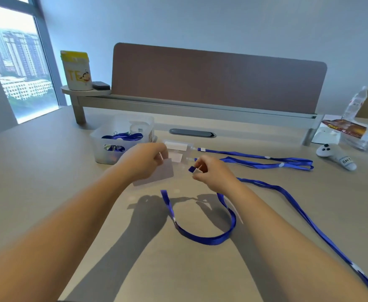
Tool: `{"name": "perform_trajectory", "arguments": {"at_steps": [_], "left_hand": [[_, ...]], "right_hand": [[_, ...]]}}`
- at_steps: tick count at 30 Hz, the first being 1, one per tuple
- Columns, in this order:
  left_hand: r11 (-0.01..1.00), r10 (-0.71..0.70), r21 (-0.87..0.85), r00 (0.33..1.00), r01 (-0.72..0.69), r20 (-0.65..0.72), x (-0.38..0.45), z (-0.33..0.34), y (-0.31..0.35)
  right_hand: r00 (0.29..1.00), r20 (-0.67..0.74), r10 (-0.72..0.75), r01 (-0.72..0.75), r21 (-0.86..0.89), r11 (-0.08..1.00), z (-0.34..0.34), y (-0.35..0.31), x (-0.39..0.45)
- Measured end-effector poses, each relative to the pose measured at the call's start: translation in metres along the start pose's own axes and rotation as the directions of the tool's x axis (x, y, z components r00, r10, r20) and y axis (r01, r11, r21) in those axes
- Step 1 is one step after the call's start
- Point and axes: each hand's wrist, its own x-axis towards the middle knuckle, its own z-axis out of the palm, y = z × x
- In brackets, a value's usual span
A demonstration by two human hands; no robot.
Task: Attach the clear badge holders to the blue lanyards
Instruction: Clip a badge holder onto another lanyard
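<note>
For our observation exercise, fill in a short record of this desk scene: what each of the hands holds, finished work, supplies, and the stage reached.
left hand: left hand pinches a clear badge holder above the desk
right hand: right hand pinches the clip end of a blue lanyard
finished work: two badge holders lying beyond the hands, apparently joined to lanyards
supplies: translucent bin holding more lanyards
stage: holder and clip close together, not yet joined

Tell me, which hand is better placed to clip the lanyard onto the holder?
Right. The right hand already pinches the lanyard end beside the holder, which the left hand steadies.
</note>
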Motion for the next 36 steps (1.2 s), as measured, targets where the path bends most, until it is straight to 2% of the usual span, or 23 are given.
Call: {"name": "perform_trajectory", "arguments": {"at_steps": [3,8,14,18,21,24,29,32,34,36], "left_hand": [[0.998,0.052,0.025,0.998,-0.051,-0.042,0.004,-0.008,0.005],[0.997,0.076,0.002,0.995,-0.076,-0.072,0.008,-0.014,0.01],[0.996,0.046,-0.05,0.936,-0.068,-0.35,0.003,-0.002,0.016],[0.977,0.168,-0.085,0.954,-0.195,-0.249,-0.005,0.013,0.023],[0.968,0.166,-0.147,0.96,-0.202,-0.224,-0.008,0.018,0.028],[0.963,0.164,-0.168,0.952,-0.211,-0.257,-0.008,0.019,0.03],[0.96,0.206,-0.08,0.867,-0.27,-0.453,-0.005,0.02,0.029],[0.924,0.369,0.122,0.754,-0.363,-0.543,-0.007,0.016,0.028],[0.886,0.462,0.254,0.7,-0.388,-0.544,-0.008,0.013,0.026],[0.855,0.519,0.319,0.69,-0.41,-0.505,-0.008,0.011,0.024]], "right_hand": [[0.999,0.02,-0.045,0.043,0.085,0.995,-0.003,-0.006,0.001],[0.996,-0.051,-0.08,0.09,0.259,0.962,-0.01,-0.013,0.0],[0.999,-0.02,-0.027,0.033,0.37,0.928,-0.012,-0.018,-0.004],[0.998,-0.058,-0.003,0.028,0.435,0.9,-0.013,-0.016,-0.006],[1.0,-0.01,-0.012,0.016,0.493,0.87,-0.014,-0.016,-0.008],[1.0,-0.002,-0.026,0.024,0.473,0.881,-0.015,-0.016,-0.009],[0.997,-0.027,-0.075,0.079,0.41,0.908,-0.016,-0.024,-0.012],[0.997,-0.046,-0.069,0.082,0.407,0.91,-0.016,-0.029,-0.011],[0.995,-0.064,-0.074,0.094,0.405,0.909,-0.016,-0.03,-0.011],[0.991,-0.101,-0.085,0.118,0.382,0.917,-0.014,-0.031,-0.012]]}}
